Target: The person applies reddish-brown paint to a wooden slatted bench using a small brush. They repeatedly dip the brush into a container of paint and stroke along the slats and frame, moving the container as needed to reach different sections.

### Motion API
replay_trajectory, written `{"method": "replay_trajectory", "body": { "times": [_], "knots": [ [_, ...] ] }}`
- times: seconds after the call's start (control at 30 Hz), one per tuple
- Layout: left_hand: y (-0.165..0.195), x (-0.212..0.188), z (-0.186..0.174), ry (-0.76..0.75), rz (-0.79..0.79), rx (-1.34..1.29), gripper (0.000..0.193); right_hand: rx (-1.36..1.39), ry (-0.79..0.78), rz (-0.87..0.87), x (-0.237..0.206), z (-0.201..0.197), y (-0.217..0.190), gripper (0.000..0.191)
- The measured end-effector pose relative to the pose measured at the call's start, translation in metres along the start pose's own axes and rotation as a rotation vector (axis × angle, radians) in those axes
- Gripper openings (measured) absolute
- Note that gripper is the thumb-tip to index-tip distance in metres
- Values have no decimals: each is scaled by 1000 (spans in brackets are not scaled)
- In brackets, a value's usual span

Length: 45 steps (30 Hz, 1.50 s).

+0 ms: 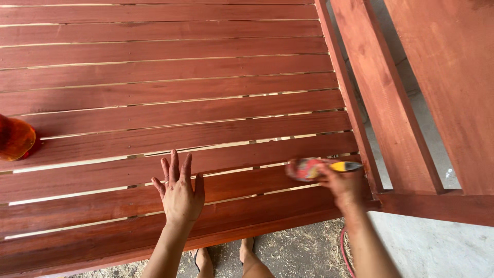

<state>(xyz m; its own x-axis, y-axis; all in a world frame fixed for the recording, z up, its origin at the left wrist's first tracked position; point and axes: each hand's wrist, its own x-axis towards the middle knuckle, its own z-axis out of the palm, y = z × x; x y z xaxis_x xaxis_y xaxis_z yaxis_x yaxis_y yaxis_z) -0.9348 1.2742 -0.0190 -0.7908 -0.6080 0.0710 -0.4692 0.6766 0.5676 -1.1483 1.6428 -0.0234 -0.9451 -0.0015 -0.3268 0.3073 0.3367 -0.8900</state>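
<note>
Fingers of my right hand [343, 186] close in a grip on a blurred, paint-smeared brush [315, 168] with a yellow handle, its red-stained head lying on the slats at four o'clock of the frame. My left hand [180, 191] rests flat and open at six o'clock on the red-brown slatted wooden surface [170, 77]. At nine o'clock stands an orange-red container [14, 137].

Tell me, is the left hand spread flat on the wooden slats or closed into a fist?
Spread flat. The left hand lies palm down on the red-stained slats, fingers extended and slightly apart, holding nothing.
</note>
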Motion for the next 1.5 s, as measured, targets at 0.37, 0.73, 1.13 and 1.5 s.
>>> {"method": "replay_trajectory", "body": {
  "times": [0.37,0.73,1.13,1.5],
  "knots": [
    [61,18,31,10,61,-39,60,-372,-192,-445,-35,73,3,39],
    [70,10,40,-47,35,-7,59,-27,-203,-97,-49,53,15,46],
    [97,20,53,-48,104,-64,59,-178,-155,-119,-15,-85,18,54],
    [128,28,53,-49,154,-70,59,-178,-354,-553,-28,34,20,51]
  ]
}}
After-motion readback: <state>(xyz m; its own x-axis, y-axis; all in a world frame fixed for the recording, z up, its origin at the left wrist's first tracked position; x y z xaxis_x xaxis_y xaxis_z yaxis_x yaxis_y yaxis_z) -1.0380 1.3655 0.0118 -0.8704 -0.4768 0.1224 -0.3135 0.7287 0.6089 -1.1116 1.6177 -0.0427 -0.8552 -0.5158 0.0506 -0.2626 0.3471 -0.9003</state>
